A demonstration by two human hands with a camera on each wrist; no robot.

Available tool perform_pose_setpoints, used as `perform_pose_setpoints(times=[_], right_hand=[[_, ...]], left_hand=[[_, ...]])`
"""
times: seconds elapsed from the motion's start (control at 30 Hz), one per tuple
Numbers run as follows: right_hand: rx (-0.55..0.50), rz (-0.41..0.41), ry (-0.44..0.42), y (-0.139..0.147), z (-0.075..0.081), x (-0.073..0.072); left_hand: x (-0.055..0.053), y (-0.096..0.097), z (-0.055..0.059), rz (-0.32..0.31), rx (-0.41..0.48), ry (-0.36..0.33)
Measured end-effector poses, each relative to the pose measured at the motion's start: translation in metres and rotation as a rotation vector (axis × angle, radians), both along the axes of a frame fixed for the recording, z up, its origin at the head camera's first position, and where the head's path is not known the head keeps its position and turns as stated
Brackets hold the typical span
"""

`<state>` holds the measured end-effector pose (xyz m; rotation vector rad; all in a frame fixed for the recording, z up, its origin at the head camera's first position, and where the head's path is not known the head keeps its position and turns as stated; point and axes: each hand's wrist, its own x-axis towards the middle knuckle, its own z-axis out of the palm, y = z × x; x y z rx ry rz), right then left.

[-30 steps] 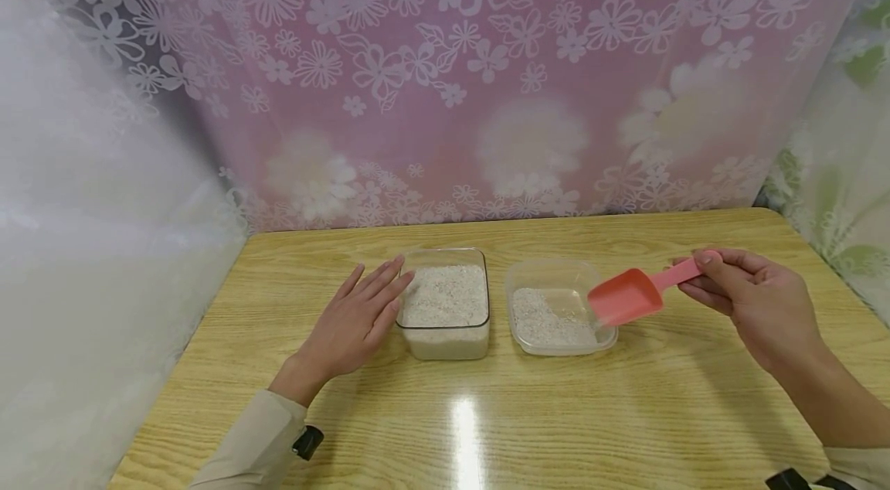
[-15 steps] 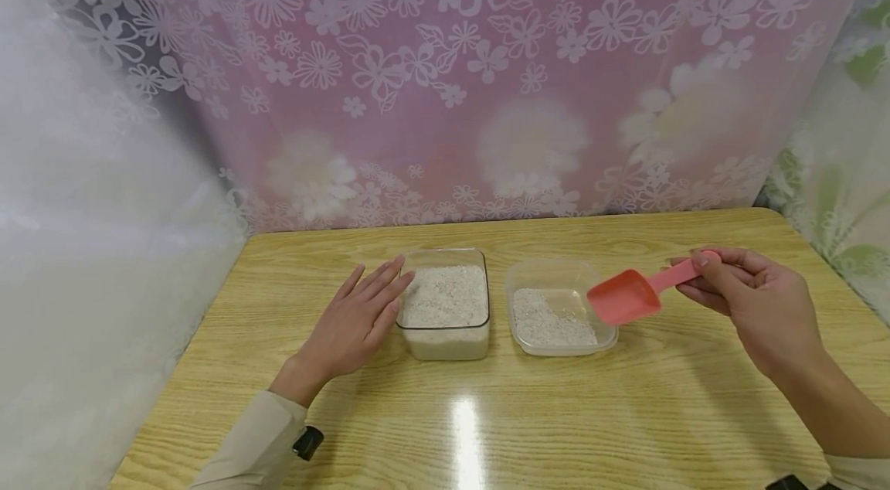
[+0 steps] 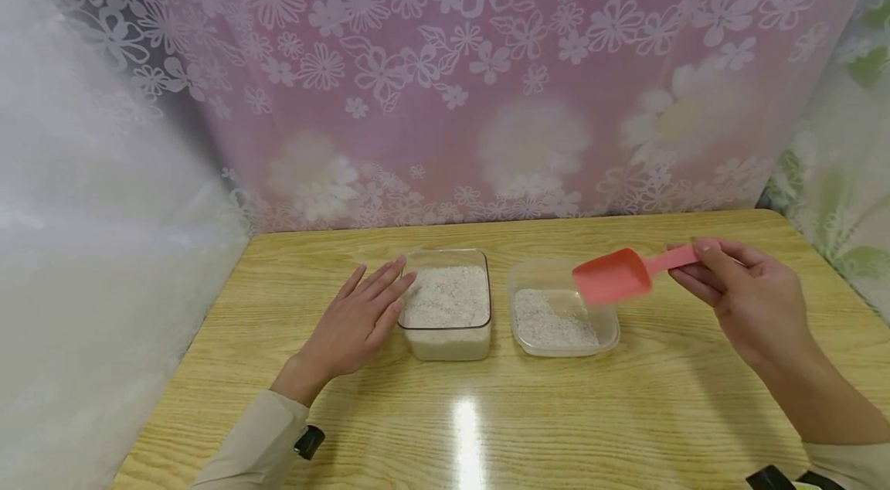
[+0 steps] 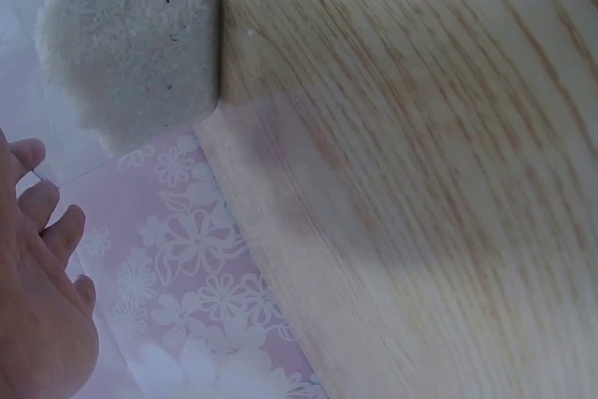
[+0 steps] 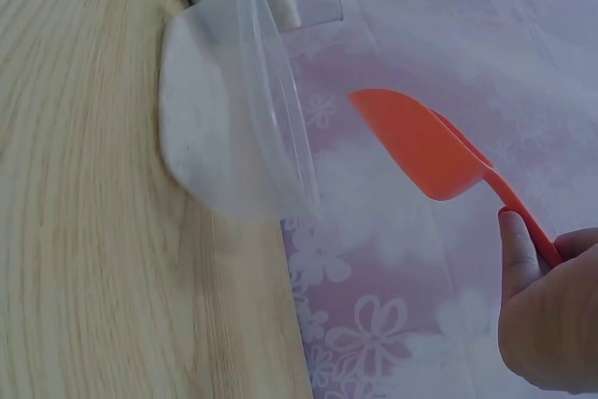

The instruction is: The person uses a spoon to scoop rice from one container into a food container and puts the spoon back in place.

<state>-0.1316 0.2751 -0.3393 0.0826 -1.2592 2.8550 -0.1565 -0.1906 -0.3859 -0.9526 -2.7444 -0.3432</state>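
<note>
My right hand [image 3: 754, 301] pinches the handle of a pink-red scoop [image 3: 612, 277] between thumb and fingers. The scoop is raised over the right part of a low translucent plastic container [image 3: 565, 351]; no grain shows in its bowl. White rice [image 3: 545, 322] covers the left and front of that container's bottom. Beside it on the left stands a clear square container [image 3: 445, 345], well filled with rice [image 4: 140, 35]. My left hand [image 3: 351, 320] lies with extended fingers at this container's left rim, fingertips over the edge.
Both containers stand close together near the middle of a wood-grain table [image 3: 556, 428]. Behind the table's far edge hangs a pink flowered curtain [image 3: 431, 127]. Pale sheeting [image 3: 90, 243] borders the left side, and a green-leaf patterned sheet [image 3: 848, 188] the right.
My right hand has lifted the scoop slightly and moved it left, further over the translucent container. My left hand and both containers have stayed in place.
</note>
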Motion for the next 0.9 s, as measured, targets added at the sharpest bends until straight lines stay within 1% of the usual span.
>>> perform_pose_setpoints(times=[0.17,0.27,0.5,0.7,0.9], right_hand=[[-0.022,0.001,0.039,-0.008,0.002,-0.004],[-0.03,0.004,0.043,-0.015,0.004,-0.005],[-0.043,0.059,0.063,-0.037,0.01,-0.012],[-0.033,0.079,0.08,-0.058,0.016,-0.014],[0.017,0.099,0.073,-0.082,0.021,-0.017]], left_hand=[[-0.001,-0.001,-0.001,-0.007,-0.005,0.016],[-0.001,-0.001,-0.001,-0.004,-0.011,0.013],[0.0,-0.001,0.001,0.002,-0.022,0.019],[-0.001,-0.001,0.001,-0.001,-0.036,0.041],[0.0,0.0,0.003,0.0,-0.038,0.048]])
